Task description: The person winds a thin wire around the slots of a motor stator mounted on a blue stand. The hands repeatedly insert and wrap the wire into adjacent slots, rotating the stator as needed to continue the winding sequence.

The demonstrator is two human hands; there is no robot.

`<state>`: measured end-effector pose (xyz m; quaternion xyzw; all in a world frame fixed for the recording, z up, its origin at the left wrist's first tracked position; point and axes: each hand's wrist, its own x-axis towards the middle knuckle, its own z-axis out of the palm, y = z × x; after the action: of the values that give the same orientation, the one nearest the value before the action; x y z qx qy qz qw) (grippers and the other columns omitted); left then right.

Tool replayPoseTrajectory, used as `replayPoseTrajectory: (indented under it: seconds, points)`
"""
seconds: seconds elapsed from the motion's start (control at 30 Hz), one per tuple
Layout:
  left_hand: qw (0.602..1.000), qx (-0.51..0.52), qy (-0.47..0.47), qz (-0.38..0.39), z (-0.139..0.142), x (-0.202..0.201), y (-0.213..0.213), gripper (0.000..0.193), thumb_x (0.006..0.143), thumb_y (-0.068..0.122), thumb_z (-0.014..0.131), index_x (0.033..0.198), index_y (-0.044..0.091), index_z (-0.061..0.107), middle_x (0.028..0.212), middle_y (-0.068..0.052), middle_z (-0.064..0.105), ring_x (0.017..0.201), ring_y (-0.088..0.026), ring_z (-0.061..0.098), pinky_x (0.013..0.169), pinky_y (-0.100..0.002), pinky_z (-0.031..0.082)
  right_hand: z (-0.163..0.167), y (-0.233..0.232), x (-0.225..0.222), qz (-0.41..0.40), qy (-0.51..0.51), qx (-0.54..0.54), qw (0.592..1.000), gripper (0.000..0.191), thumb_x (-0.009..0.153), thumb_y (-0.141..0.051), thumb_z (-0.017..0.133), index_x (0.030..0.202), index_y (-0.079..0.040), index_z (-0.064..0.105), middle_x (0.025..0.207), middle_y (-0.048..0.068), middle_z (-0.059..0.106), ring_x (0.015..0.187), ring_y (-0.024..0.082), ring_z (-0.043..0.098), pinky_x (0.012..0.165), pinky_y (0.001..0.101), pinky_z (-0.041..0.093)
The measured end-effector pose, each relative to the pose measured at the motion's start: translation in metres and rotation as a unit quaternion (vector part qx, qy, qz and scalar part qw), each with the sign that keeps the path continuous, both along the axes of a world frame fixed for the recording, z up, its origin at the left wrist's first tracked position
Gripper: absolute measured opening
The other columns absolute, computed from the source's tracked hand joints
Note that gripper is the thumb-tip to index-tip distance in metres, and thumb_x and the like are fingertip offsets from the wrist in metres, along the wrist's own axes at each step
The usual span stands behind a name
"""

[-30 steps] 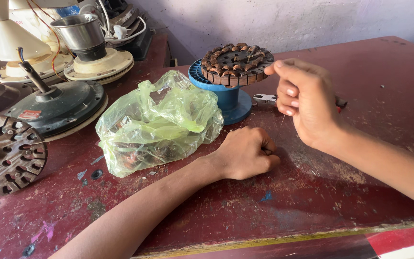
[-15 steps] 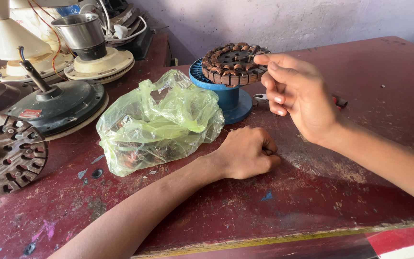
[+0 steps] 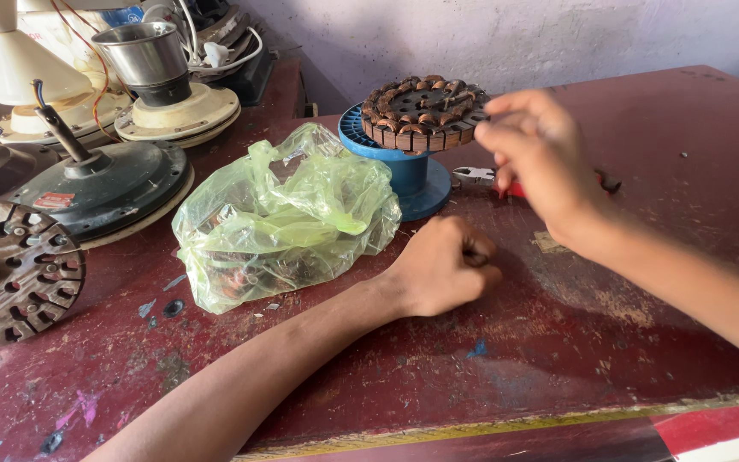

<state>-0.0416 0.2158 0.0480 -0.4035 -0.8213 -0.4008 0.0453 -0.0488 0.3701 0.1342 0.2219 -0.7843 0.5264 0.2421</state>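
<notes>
A copper-wound fan stator sits on top of a blue plastic spool on the worn red table. My right hand hovers just right of the stator, blurred, with its fingertips at the stator's rim. I cannot make out anything in those fingers. Under that hand lie small cutters with red handles, partly hidden. My left hand rests on the table as a closed fist in front of the spool. Something small and dark shows at its thumb, too small to tell.
A crumpled green plastic bag with copper scraps lies left of the spool. Fan motor housings, a perforated rotor plate, a steel jar on a cream base and cables crowd the back left. The table's front edge runs along the bottom.
My right hand has moved left and down toward the stator's rim, over the cutters. The left fist has stayed put.
</notes>
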Motion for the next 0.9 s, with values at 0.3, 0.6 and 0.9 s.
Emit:
replayPoseTrajectory:
  seconds: [0.3, 0.6, 0.9]
  points:
    - [0.946, 0.311, -0.084, 0.022, -0.007, -0.020, -0.002, 0.024, 0.084, 0.022, 0.058, 0.082, -0.001, 0.064, 0.075, -0.005, 0.066, 0.073, -0.009, 0.057, 0.065, -0.033, 0.048, -0.016, -0.009, 0.029, 0.034, 0.356, 0.277, 0.892, 0.029, 0.096, -0.011, 0.061, 0.123, -0.003, 0.053, 0.108, 0.018, 0.065, 0.093, 0.025, 0.063, 0.084, 0.0382, 0.053]
    - [0.906, 0.387, -0.133, 0.108, -0.008, -0.034, 0.004, 0.033, 0.092, 0.016, 0.041, 0.094, -0.007, 0.063, 0.084, -0.013, 0.065, 0.078, -0.022, 0.058, 0.072, -0.036, 0.048, -0.009, 0.001, 0.029, 0.040, 0.242, 0.347, 0.905, 0.040, 0.101, -0.030, 0.060, 0.125, 0.003, 0.055, 0.105, 0.021, 0.072, 0.080, 0.026, 0.072, 0.064, 0.0386, 0.058]
    - [0.881, 0.415, -0.182, 0.139, 0.009, -0.024, 0.001, 0.043, 0.089, 0.019, 0.034, 0.098, -0.005, 0.069, 0.086, -0.016, 0.071, 0.080, -0.026, 0.063, 0.076, -0.039, 0.050, -0.013, 0.003, 0.023, 0.027, 0.170, 0.420, 0.891, 0.025, 0.081, -0.003, 0.070, 0.105, 0.005, 0.069, 0.085, 0.016, 0.074, 0.057, 0.021, 0.067, 0.049, 0.0334, 0.053]
